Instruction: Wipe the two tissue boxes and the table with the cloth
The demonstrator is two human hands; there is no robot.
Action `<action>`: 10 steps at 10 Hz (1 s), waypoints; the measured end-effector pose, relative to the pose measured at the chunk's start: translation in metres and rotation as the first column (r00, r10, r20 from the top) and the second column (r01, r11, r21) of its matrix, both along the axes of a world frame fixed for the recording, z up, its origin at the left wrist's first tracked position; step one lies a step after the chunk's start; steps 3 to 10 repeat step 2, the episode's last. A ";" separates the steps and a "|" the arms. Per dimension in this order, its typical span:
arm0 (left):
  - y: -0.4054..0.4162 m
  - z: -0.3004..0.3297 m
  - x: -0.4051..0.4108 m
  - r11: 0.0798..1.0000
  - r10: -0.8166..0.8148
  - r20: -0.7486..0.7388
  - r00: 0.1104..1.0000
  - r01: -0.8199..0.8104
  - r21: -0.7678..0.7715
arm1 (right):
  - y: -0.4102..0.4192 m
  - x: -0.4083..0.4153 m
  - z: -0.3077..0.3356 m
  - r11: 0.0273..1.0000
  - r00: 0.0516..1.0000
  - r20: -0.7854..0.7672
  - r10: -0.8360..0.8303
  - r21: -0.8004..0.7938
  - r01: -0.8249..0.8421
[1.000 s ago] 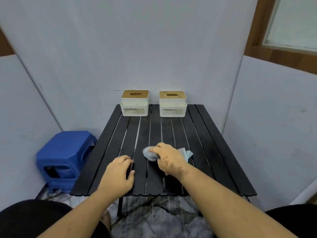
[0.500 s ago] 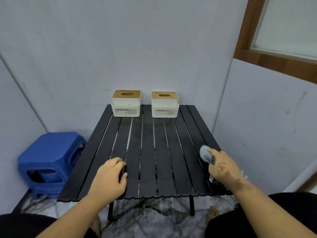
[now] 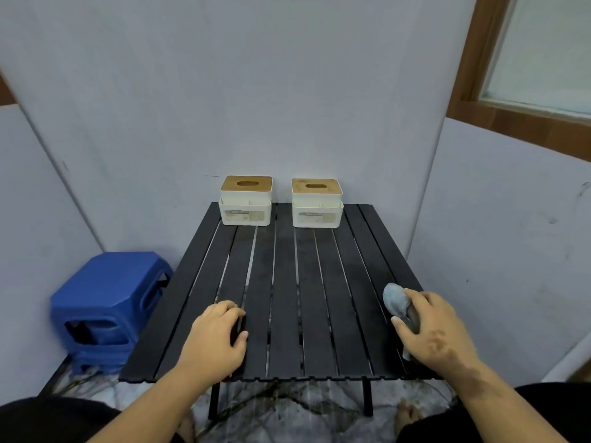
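Cloth [image 3: 396, 302], gripped by right hand [image 3: 431, 334], seemingly touches table [image 3: 284, 270] near its right edge; left hand [image 3: 217, 337] lies relaxed.

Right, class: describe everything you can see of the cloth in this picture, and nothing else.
The cloth is a small, pale blue-grey piece of soft fabric, bunched into a rounded wad. The right hand grips it, fingers over its far side and thumb on its near side, so only the front lobe shows, plus a small bit below the palm. It sits on the black slatted table, near the right edge and towards the near end, well apart from the two tissue boxes. Whether it is damp cannot be told.
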State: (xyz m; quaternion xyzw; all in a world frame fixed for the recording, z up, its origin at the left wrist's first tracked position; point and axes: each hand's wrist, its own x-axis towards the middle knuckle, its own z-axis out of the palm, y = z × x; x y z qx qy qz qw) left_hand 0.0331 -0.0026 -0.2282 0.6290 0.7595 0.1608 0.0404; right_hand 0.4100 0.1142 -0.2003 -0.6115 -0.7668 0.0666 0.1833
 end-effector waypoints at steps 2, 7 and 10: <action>-0.009 0.013 0.006 0.997 -0.053 0.156 0.986 0.062 -0.051 | 0.040 0.036 -0.065 0.995 0.985 -0.140 0.098 0.006 -0.098; -0.009 0.013 0.006 0.997 -0.053 0.156 0.986 0.062 -0.051 | 0.040 0.036 -0.065 0.995 0.985 -0.140 0.098 0.006 -0.098; -0.009 0.013 0.006 0.997 -0.053 0.156 0.986 0.062 -0.051 | 0.040 0.036 -0.065 0.995 0.985 -0.140 0.098 0.006 -0.098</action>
